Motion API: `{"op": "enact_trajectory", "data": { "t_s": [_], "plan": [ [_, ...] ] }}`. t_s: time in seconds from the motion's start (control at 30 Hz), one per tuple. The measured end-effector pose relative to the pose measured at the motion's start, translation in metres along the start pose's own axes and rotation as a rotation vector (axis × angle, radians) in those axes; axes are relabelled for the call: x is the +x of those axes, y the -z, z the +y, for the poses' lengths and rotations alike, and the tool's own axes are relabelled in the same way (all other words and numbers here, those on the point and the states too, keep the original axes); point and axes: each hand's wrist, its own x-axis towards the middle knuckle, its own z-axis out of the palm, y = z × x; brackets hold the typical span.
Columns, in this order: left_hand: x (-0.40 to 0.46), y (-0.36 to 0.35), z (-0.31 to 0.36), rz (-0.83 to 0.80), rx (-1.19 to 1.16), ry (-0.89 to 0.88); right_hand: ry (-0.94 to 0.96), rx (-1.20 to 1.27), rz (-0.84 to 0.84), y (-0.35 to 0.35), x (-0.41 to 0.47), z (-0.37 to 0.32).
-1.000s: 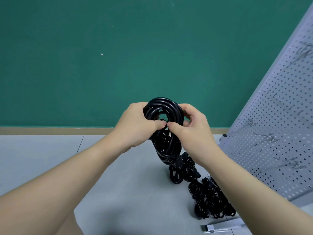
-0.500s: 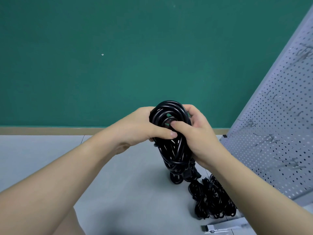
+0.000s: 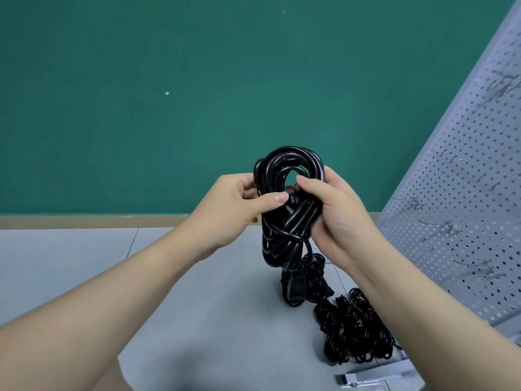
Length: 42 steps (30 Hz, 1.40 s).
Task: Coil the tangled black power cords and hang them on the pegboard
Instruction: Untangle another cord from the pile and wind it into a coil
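A coiled black power cord [image 3: 284, 230] hangs upright in front of me, held in both hands, with a loop open at its top and a wrap around its middle. My left hand [image 3: 236, 207] grips its left side, thumb pressed across the strands. My right hand [image 3: 329, 210] clasps the right side, a fingertip reaching into the top loop. The cord's plug end [image 3: 294, 286] dangles below. A grey pegboard [image 3: 462, 210] with wire hooks leans at the right, empty of cords where visible.
More black cords [image 3: 355, 331] lie in a heap on the grey floor near the pegboard's foot, partly behind my right forearm. A small white-grey piece [image 3: 375, 378] lies at the bottom right. A green wall [image 3: 169, 108] stands behind.
Both hands have shifted their grip on the coil: it has turned and risen slightly, the top loop has opened wider, and a wrap now crosses its middle.
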Motion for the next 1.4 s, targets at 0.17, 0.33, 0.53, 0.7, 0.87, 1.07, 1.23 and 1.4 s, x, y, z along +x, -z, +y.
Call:
{"op": "enact_trajectory", "data": {
  "t_s": [0.17,0.33,0.53,0.7,0.87,1.07,1.23,1.4],
  "plan": [
    [0.002,-0.007,-0.005,0.076,0.111,0.016,0.001,0.013,-0.056,-0.002,-0.002,-0.001],
    [0.002,-0.015,-0.006,0.126,0.151,-0.018,-0.044,0.047,-0.087,0.002,-0.003,-0.005],
    [0.001,-0.003,0.000,-0.029,0.005,0.019,-0.034,-0.049,-0.107,0.012,0.001,-0.008],
    [0.004,0.007,-0.005,-0.134,0.017,-0.020,-0.077,0.125,-0.105,0.015,0.005,-0.008],
    [0.010,0.010,-0.015,-0.084,0.042,-0.041,-0.099,0.164,-0.147,0.010,0.006,-0.003],
    [0.018,-0.002,-0.023,0.061,0.078,-0.046,-0.057,0.061,-0.114,0.010,0.014,0.007],
    [0.025,-0.012,-0.028,0.103,0.102,-0.032,-0.004,-0.168,-0.042,0.019,0.020,0.010],
    [0.032,-0.009,-0.026,0.033,-0.066,0.001,0.020,-0.480,-0.039,0.032,0.013,-0.007]
  ]
}}
